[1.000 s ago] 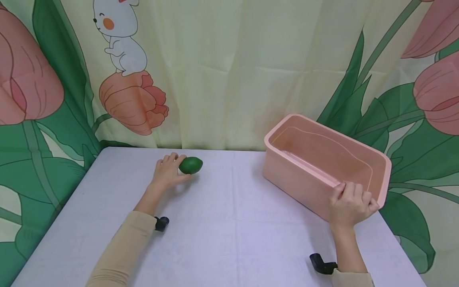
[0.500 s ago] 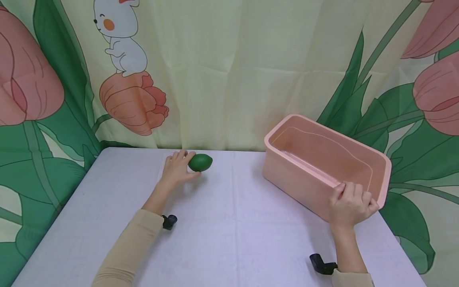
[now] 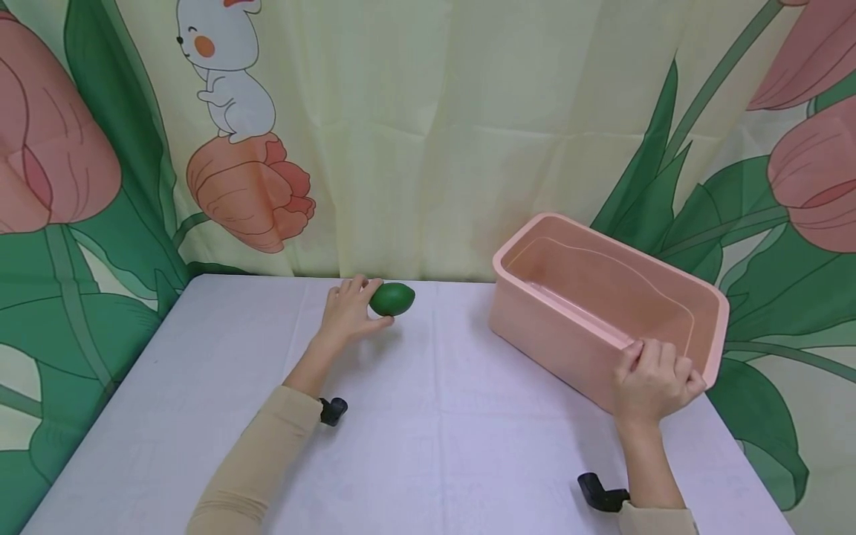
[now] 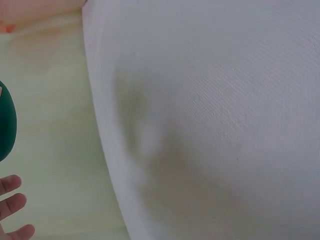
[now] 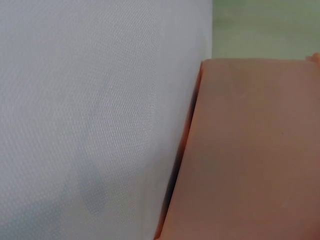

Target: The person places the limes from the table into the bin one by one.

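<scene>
Near the far edge of the table, my left hand (image 3: 351, 312) pinches a green lime (image 3: 393, 299) between thumb and fingers. A shadow lies on the cloth below, so the lime looks raised off it. In the left wrist view only part of the lime (image 4: 6, 125) and some fingertips (image 4: 13, 205) show at the left edge. My right hand (image 3: 654, 383) grips the near rim of a pink rectangular bin (image 3: 555, 345), close to its right corner. No object shows inside the bin. Its plain side wall (image 5: 250, 150) fills the right part of the right wrist view.
A white cloth covers the table (image 3: 428, 446). Behind it hangs a curtain (image 3: 428, 148) printed with tulips and a white rabbit. The bin stands at an angle at the table's right side, near the back edge. Black wrist mounts (image 3: 332, 411) stick out beside both sleeves.
My left hand has carried the lime to the right and slightly farther back, toward the bin. The right hand and the bin have stayed in place.
</scene>
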Action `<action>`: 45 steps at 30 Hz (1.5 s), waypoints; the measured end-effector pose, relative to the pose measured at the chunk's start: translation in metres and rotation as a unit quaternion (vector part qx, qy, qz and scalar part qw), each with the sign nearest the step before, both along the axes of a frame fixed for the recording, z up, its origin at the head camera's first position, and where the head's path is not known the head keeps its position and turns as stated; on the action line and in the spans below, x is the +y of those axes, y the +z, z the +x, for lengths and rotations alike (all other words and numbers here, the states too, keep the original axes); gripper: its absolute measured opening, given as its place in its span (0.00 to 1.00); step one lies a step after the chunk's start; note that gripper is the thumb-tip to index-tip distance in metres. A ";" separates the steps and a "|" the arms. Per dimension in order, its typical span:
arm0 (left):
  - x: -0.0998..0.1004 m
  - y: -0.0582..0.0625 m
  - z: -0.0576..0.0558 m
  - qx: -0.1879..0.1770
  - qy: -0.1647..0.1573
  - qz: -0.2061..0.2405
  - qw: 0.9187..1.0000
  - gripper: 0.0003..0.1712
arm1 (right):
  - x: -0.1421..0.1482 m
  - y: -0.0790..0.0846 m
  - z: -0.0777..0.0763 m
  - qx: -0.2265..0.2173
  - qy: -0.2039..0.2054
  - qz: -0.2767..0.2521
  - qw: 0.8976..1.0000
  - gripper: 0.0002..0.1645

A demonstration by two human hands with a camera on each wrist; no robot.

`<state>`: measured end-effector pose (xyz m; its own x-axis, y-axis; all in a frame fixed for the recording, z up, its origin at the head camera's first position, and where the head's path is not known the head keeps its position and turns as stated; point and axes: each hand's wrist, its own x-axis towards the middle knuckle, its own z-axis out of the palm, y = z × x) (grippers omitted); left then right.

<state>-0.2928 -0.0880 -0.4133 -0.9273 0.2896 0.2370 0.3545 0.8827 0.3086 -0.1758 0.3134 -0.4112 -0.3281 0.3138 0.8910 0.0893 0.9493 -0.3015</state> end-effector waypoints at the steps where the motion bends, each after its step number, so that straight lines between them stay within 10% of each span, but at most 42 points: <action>1: 0.002 0.001 0.000 0.001 -0.001 0.001 1.000 0.39 | 0.000 0.000 0.000 0.000 0.000 0.000 1.000 0.23; 45: 0.077 0.023 0.005 0.050 -0.019 0.006 0.999 0.35 | -0.002 0.002 0.001 -0.004 0.000 -0.001 1.000 0.23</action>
